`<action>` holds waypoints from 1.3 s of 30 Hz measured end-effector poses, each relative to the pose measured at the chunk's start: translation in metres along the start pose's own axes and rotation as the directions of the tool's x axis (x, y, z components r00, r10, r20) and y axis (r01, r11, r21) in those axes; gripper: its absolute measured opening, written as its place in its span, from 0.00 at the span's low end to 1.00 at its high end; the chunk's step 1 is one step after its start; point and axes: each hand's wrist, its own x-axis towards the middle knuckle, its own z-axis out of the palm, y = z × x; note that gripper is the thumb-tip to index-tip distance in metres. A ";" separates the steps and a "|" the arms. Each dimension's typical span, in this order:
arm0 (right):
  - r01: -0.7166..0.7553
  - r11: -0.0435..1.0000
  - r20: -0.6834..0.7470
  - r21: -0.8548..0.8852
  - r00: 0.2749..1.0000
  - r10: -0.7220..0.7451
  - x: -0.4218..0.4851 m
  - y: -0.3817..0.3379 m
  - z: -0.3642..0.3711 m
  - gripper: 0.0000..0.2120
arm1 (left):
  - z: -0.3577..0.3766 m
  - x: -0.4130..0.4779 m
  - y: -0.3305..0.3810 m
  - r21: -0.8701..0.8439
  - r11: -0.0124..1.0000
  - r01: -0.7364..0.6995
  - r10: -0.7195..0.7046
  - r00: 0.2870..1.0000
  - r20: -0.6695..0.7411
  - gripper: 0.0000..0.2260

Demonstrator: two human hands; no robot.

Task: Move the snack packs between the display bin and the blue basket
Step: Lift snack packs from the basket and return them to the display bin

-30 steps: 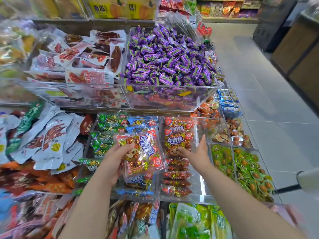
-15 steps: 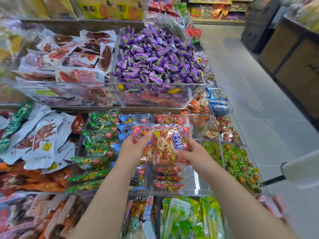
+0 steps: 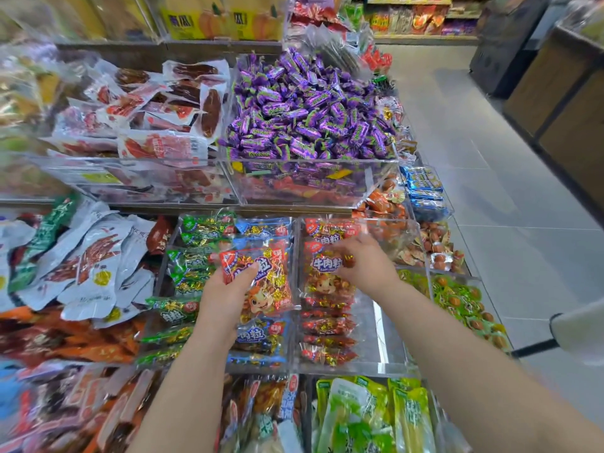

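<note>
While the red snack pack (image 3: 261,276) is sitting tilted in the left hand (image 3: 225,297), whose thumb and fingers are curling round its lower edge, it is hovering over the blue packs (image 3: 261,338) in the clear display bin (image 3: 382,325). Just right of that hand, the right hand (image 3: 367,264) is reaching into the neighbouring compartment, its fingers bending onto the top pack (image 3: 322,266) of a red stack (image 3: 327,328); blur is hiding whether they are pinching it. Left of the left hand, green packs (image 3: 192,259) are lying in another compartment. Beyond both hands, purple candies (image 3: 310,116) are filling a raised clear bin (image 3: 310,186).
</note>
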 end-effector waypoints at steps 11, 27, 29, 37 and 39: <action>-0.506 0.662 0.265 0.552 0.860 0.436 -0.041 0.033 0.073 0.67 | -0.001 0.010 -0.009 -0.029 0.997 0.068 -0.068 0.998 0.001 0.11; -0.314 0.795 -0.007 0.519 0.929 0.371 0.011 0.023 0.080 0.49 | 0.000 0.015 -0.009 -0.033 0.997 0.067 -0.066 0.997 0.027 0.15; -0.322 0.764 0.083 0.559 0.938 0.335 0.002 0.024 0.077 0.57 | 0.000 0.015 -0.010 -0.031 0.997 0.065 -0.064 0.997 0.036 0.14; -0.344 0.690 0.102 0.636 0.925 0.367 -0.005 0.020 0.079 0.46 | -0.002 0.016 -0.012 -0.034 0.996 0.079 -0.078 0.996 0.040 0.13; -0.264 0.723 -0.001 0.638 0.939 0.343 0.005 0.017 0.077 0.44 | -0.003 0.017 -0.012 -0.021 0.997 0.080 -0.079 0.996 0.037 0.13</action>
